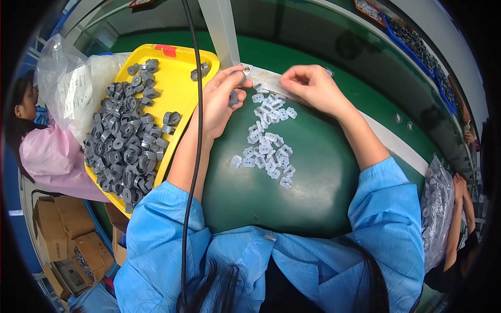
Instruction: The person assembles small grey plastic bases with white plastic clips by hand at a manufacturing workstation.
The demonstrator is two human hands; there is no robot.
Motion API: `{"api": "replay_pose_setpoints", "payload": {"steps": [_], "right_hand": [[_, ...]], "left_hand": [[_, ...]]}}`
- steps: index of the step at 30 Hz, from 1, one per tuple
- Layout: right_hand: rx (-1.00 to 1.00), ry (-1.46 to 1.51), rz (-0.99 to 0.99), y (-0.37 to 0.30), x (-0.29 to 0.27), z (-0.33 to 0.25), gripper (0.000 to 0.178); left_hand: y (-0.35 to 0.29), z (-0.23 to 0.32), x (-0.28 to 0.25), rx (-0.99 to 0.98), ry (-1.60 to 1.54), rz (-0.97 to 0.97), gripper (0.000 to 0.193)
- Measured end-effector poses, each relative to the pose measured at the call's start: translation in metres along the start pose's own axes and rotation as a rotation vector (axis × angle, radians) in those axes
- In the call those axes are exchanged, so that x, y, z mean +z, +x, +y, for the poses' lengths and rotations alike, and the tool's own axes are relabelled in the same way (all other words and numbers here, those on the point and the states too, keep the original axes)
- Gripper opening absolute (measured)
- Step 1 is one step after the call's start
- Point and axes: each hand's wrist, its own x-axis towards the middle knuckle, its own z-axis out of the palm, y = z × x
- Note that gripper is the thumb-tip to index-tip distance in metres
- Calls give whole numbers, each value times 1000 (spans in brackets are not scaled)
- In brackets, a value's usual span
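Observation:
My left hand [219,99] is closed around grey ring-shaped plastic parts [234,98], one by the fingertips and one lower in the palm. Across a small gap, my right hand [314,87] is pinched, thumb against fingers, over the pale metal strip; anything between the fingertips is too small to make out. Below and between both hands, small translucent white plastic pieces [266,148] lie scattered on the green work surface [313,182]. To the left, a yellow tray [175,60] carries a heap of similar grey parts [122,141], with a few loose ones near its far corner.
A black cable [197,130] hangs down past my left forearm. A grey post [222,34] rises beyond the hands. Plastic bags [57,78] stand left of the tray, cardboard boxes [60,221] below. At the right are a bag of parts [437,208] and another person's arms [457,221].

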Motion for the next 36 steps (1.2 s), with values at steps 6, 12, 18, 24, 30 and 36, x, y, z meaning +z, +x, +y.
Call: {"api": "replay_pose_setpoints", "payload": {"steps": [6, 12, 18, 24, 30, 36], "right_hand": [[-278, -150, -33, 19, 19, -11, 13], [-13, 20, -46, 20, 14, -14, 16], [-123, -406, 70, 35, 34, -16, 28], [-154, -556, 101, 29, 37, -28, 28], [-111, -388, 156, 26, 20, -19, 22], [-167, 180, 195, 10, 30, -36, 15]], "left_hand": [[1, -7, 0, 115, 185, 23, 37], [5, -11, -9, 171, 226, 39, 38], [7, -21, -6, 414, 477, 73, 38], [0, -19, -1, 528, 728, 178, 35], [0, -22, 4, 574, 730, 236, 35], [-6, -21, 14, 723, 906, 304, 35]]}}
